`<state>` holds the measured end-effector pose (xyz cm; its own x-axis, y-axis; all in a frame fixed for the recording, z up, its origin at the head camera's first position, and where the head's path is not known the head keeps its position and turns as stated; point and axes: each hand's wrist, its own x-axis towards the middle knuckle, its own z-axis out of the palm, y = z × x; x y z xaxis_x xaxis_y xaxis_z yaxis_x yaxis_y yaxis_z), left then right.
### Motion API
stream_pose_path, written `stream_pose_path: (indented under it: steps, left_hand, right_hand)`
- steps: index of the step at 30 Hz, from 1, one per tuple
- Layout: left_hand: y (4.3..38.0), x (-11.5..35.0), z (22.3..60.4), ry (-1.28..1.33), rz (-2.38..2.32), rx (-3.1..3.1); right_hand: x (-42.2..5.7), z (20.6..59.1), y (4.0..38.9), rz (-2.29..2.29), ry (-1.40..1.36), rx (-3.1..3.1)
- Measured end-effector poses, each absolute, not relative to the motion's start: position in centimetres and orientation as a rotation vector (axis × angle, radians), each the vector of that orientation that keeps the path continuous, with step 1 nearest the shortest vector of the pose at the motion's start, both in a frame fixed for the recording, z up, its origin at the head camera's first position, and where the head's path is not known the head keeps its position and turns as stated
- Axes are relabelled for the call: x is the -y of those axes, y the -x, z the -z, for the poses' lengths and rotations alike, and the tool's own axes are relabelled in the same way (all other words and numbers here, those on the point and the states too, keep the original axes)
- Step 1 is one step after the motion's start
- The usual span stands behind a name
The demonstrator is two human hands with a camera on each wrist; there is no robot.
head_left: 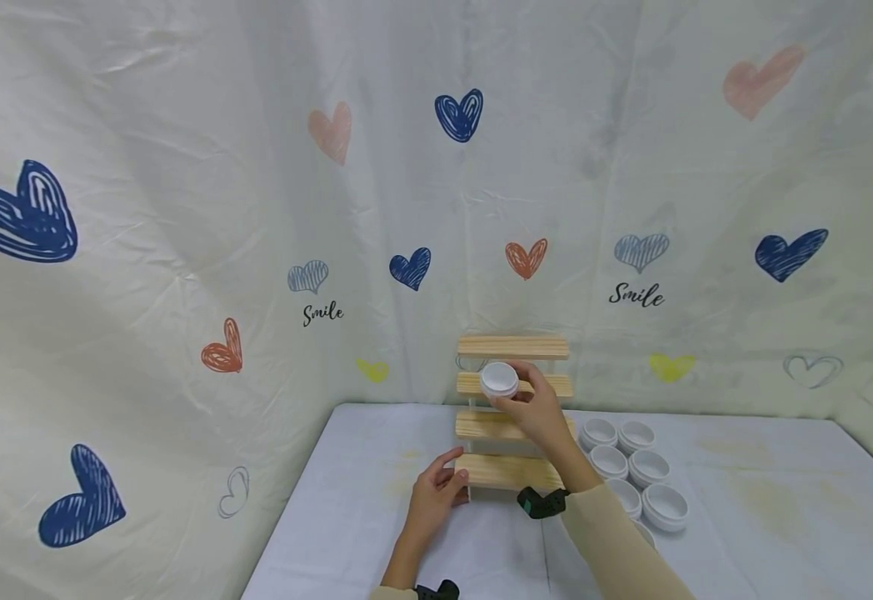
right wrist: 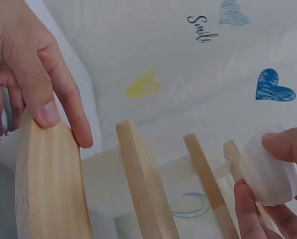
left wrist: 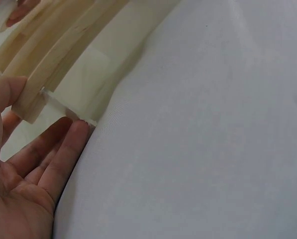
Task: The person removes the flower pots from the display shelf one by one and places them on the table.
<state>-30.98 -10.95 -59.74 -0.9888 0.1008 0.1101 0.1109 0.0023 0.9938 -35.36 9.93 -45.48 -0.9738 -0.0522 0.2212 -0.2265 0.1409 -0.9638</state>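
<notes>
A tiered wooden display rack (head_left: 507,471) with several pale slats on clear supports stands on the white-covered table. At the left end of its lowest slat, my left hand (head_left: 436,490) grips the wood, thumb on one face and index finger on another; the left wrist view shows other fingers by the clear support (left wrist: 63,105). Up at the second slat from the top, my right hand (head_left: 537,410) pinches a small round white jar (head_left: 499,379) between thumb and fingers. The jar's round face points toward the head camera, and it overlaps the slat there.
Several more white jars (head_left: 665,507) stand in two close rows right of the rack, partly hidden by the right sleeve (head_left: 616,542). A white curtain (head_left: 406,192) printed with hearts hangs right behind the rack. The table's left edge (head_left: 286,500) runs down beside it.
</notes>
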Motion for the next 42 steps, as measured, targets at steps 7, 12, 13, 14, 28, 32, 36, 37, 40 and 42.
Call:
stream_pose_path:
  steps: [7,12,13,14,28,32,36,37,40,42]
  left_hand:
    - [31.1,11.0,59.8,0.237,2.189,2.223]
    - [31.2,11.0,59.9,0.248,2.185,2.216]
    - [31.1,11.0,59.9,0.248,2.187,2.213]
    - [31.2,11.0,59.9,0.248,2.187,2.212]
    - [31.1,10.9,59.8,0.237,2.203,2.2]
    - [31.0,10.8,59.7,0.234,2.201,2.194]
    - [30.8,10.7,59.5,0.235,2.198,2.19]
    - [30.8,10.7,59.5,0.236,2.199,2.188]
    - [30.8,10.7,59.5,0.236,2.204,2.191]
    - [30.8,10.8,59.5,0.242,2.201,2.193]
  right_hand:
    - [-10.2,45.2,34.5,-1.941,-0.266,2.274]
    - [-10.4,44.9,33.6,-1.951,-0.297,2.266]
    - [-10.4,44.8,33.5,-1.957,-0.302,2.259]
    - [-10.5,44.8,33.3,-1.964,-0.307,2.255]
    - [-11.1,44.5,31.9,-1.972,-0.256,2.285]
    - [-11.5,44.5,31.4,-1.959,-0.247,2.307]
    - [-12.0,44.5,31.1,-1.95,-0.255,2.317]
    - [-12.2,44.5,31.0,-1.953,-0.256,2.315]
    - [-12.7,44.6,30.8,-1.948,-0.255,2.324]
    - [-13.0,44.7,30.7,-1.938,-0.264,2.338]
